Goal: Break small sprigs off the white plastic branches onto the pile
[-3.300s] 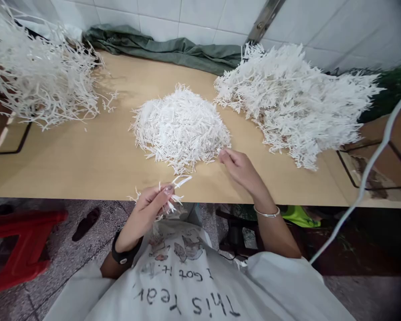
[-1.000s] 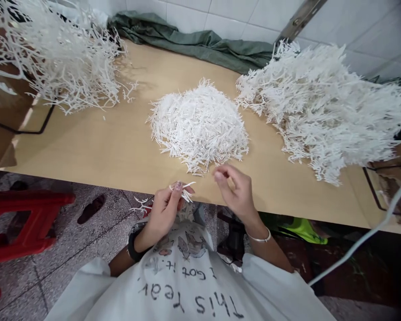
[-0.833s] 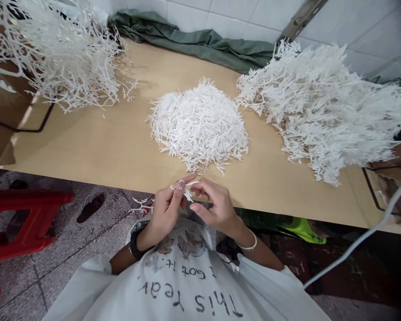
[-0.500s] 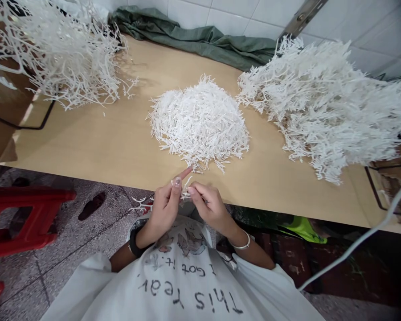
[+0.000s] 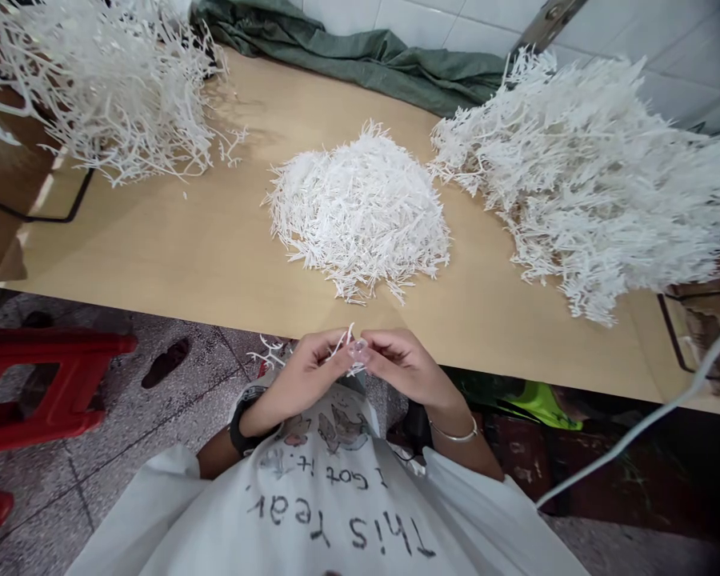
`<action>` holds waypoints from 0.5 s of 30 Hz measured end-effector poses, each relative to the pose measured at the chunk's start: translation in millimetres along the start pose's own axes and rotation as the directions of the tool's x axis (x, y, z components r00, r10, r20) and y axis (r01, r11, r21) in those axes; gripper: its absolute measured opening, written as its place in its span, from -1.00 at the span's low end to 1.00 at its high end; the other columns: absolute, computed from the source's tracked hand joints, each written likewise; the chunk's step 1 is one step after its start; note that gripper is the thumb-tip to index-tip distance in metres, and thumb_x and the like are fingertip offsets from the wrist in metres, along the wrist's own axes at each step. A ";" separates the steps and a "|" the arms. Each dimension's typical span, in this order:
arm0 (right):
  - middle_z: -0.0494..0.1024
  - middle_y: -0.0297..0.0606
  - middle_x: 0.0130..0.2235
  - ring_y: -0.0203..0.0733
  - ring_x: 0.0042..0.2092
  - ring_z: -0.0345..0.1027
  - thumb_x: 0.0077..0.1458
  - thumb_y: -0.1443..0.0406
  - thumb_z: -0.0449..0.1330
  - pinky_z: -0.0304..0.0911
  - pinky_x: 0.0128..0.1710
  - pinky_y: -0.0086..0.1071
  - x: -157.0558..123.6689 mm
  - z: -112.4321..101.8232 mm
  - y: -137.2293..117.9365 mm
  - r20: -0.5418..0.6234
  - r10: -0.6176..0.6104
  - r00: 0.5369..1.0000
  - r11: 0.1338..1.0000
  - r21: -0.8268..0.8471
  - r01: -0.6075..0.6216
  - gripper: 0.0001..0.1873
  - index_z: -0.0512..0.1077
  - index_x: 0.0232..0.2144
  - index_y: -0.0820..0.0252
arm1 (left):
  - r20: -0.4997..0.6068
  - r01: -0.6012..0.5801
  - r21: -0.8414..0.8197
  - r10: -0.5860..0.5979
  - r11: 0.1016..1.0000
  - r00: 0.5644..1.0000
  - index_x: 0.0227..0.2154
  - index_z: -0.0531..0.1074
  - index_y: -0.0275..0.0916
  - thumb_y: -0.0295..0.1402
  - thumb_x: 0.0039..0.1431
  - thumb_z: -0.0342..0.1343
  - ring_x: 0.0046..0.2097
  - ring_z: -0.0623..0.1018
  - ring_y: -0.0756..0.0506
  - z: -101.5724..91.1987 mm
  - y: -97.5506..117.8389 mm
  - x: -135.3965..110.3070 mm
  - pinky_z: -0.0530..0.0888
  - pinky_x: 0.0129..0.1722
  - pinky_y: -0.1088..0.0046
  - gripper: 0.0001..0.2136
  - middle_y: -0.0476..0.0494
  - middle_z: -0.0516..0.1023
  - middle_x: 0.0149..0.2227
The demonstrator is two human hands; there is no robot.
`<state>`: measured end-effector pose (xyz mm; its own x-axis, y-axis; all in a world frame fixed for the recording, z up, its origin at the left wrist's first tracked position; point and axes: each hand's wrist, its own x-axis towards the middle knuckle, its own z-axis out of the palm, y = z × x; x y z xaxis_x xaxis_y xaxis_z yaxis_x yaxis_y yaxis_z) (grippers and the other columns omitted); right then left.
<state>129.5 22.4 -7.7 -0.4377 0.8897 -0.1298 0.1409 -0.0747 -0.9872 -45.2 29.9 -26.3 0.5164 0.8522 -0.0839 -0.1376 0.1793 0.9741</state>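
My left hand (image 5: 303,374) is closed around a small white branched plastic sprig (image 5: 276,352), held just below the near edge of the wooden table (image 5: 174,256). My right hand (image 5: 405,366) pinches one tip of the same sprig, fingertips meeting those of the left hand. A rounded heap of short white plastic pieces (image 5: 360,212) lies on the table straight ahead of both hands.
A big pile of white branched sprigs (image 5: 582,172) lies at the right, another tangled pile (image 5: 102,88) at the far left. A green cloth (image 5: 360,60) lies along the tiled wall. A red stool (image 5: 42,384) stands on the floor at left. A white cable (image 5: 642,424) crosses at right.
My right hand came back from the heap of short pieces to the sprig in my left hand and now pinches it. Both hands drew slightly closer to my body.
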 end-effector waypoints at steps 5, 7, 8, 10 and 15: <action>0.16 -0.49 -0.67 -0.50 -0.66 -0.10 0.12 0.10 0.16 -0.20 -0.68 -0.51 3.5 -1.2 5.8 0.188 0.047 0.981 0.949 0.297 -0.103 -0.63 0.33 -0.58 0.25 | 0.127 0.109 -0.223 -0.082 0.969 0.988 -0.63 0.22 -0.25 -0.04 0.17 0.03 -0.63 0.03 0.10 6.1 -11.8 2.7 0.05 -0.62 0.53 -0.58 0.09 0.07 -0.66; 0.08 -0.55 -0.73 -0.52 -0.70 -0.18 0.09 0.10 0.19 -0.23 -0.70 -0.52 3.9 2.1 8.3 0.180 0.042 0.983 0.863 0.488 -0.126 -0.59 0.28 -0.64 0.24 | -0.054 -0.041 -0.134 0.034 0.990 0.998 -0.68 0.13 -0.25 -0.03 0.18 0.01 -0.63 0.05 0.09 9.9 -17.0 1.2 0.06 -0.61 0.50 -0.53 0.08 0.06 -0.68; 0.05 -0.56 -0.75 -0.53 -0.72 -0.20 0.08 0.11 0.21 -0.23 -0.71 -0.53 4.1 5.5 9.2 0.150 0.041 0.988 0.821 0.558 -0.119 -0.57 0.25 -0.66 0.24 | -0.162 -0.136 -0.036 0.128 0.990 0.978 -0.70 0.11 -0.25 -0.04 0.20 -0.01 -0.62 0.07 0.08 11.7 -18.8 0.3 0.07 -0.60 0.49 -0.52 0.06 0.07 -0.68; 0.03 -0.58 -0.76 -0.55 -0.73 -0.22 0.06 0.15 0.24 -0.22 -0.72 -0.54 4.5 14.9 10.8 0.105 0.023 0.994 0.757 0.648 -0.086 -0.56 0.22 -0.69 0.24 | -0.317 -0.284 0.198 0.335 0.938 0.887 -0.70 0.12 -0.25 -0.10 0.24 -0.04 -0.61 0.10 0.06 14.4 -20.1 -1.3 0.09 -0.57 0.47 -0.53 0.03 0.09 -0.67; 0.01 -0.57 -0.77 -0.54 -0.74 -0.20 0.11 0.18 0.19 -0.21 -0.73 -0.55 7.2 39.6 16.3 0.046 -0.182 0.982 0.658 0.748 0.087 -0.56 0.17 -0.70 0.21 | -0.342 -0.483 0.524 0.692 0.702 0.635 -0.64 0.26 -0.24 -0.29 0.28 -0.05 -0.59 0.16 0.04 18.7 -14.1 -5.1 0.11 -0.54 0.43 -0.65 -0.01 0.19 -0.66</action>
<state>93.5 9.7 -28.5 -0.4965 0.8667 0.0477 -0.6098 -0.3092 -0.7298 -30.1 13.9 -35.8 -0.0566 0.8336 0.5495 0.0969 -0.5432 0.8340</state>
